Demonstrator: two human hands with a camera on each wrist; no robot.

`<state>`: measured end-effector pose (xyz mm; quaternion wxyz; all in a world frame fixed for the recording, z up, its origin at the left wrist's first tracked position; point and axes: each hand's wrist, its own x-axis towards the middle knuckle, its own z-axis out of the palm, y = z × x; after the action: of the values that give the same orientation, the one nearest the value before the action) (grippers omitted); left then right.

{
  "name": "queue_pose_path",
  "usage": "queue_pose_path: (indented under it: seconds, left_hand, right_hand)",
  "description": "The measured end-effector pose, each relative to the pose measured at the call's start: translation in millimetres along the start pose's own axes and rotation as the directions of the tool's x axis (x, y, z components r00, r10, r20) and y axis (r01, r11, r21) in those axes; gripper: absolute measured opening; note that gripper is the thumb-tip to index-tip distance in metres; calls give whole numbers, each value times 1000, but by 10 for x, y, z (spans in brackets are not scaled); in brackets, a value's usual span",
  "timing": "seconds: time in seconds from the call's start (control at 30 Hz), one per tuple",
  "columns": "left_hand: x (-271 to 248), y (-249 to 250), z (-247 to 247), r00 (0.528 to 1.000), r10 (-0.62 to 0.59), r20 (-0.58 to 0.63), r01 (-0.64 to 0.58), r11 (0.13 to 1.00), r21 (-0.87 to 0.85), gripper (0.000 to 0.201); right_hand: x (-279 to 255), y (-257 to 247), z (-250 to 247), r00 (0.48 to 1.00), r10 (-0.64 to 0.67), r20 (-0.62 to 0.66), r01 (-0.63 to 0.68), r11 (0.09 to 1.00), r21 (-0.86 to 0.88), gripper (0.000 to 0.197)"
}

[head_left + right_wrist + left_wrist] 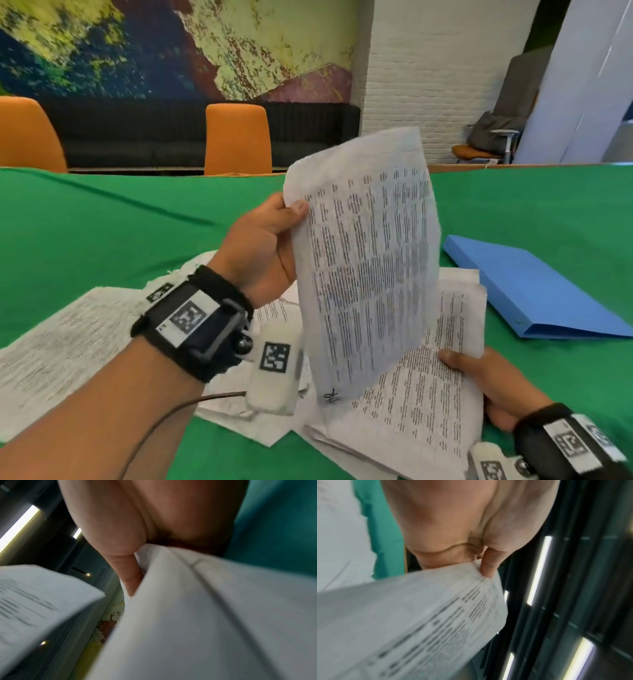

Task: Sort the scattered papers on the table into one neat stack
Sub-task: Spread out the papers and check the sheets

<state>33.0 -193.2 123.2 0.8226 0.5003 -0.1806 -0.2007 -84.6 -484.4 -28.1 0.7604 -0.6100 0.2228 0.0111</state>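
Mid-gather: left hand (pixel 263 240) pinching sheet (pixel 366 260) upright, right hand (pixel 486 380) clamped on stack (pixel 421 390) at 5 o'clock; next, laying it squarely on top.

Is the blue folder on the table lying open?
No, the blue folder lies shut and flat on the green table, to the right of the scattered papers.

Two hands show — the left hand (pixel 260 246) and the right hand (pixel 486 383). One printed sheet (pixel 366 260) is lifted off the table (pixel 102 233). One gathered pile of papers (pixel 421 394) lies there; its sheet count cannot be told. At least two loose sheets (pixel 61 346) lie apart — overlap hides any others. One blue folder (pixel 534 291). Two orange chairs (pixel 238 138) stand behind.
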Motion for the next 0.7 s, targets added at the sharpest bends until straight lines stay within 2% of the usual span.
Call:
queue_pose_path:
  seconds: [0.1,0.17,0.27,0.33,0.43,0.47,0.57,0.6,0.63,0.7]
  left_hand:
    - [282,-375,-70,980,-150,-132,151,988,4,34]
    - [417,-680,-145,953,-224,-202,255,957,142,27]
    - [615,-1040,-296,928,-211,-306,330,848,416,21]
    - [756,-1189,-416,915,-231,-332,382,762,523,32]
    - [1034,-1497,-695,905,-218,-367,399,736,547,61]
    - [1000,-1485,-637,904,-210,-373,396,741,542,63]
    - [642,-1197,-319,920,-172,-352,358,733,578,57]
    - [545,-1127,-345,934,-159,-319,330,725,605,59]
    - [401,-1019,-425,949,-123,-290,293,679,673,62]
    - [35,-754,-733,971,-17,-238,224,419,880,60]
  right_hand:
    - [-12,-11,-35,997,-38,-67,39,999,20,41]
    - [36,12,-96,995,-19,-101,20,1000,10,33]
    - [64,-7,-96,981,8,-195,9,996,87,41]
    - [59,-25,-93,987,34,-158,-14,992,126,49]
    - [29,-62,-52,998,27,-53,-22,996,86,47]
    - [44,-53,-58,999,43,5,-43,998,48,46]
    - [76,-24,-62,996,76,37,-72,993,-98,62]
    - [95,-16,-73,997,70,37,-64,989,-134,57]
    - [114,-11,-89,997,70,29,-65,986,-156,50]
    - [147,8,-126,997,74,-5,-74,983,-169,39]
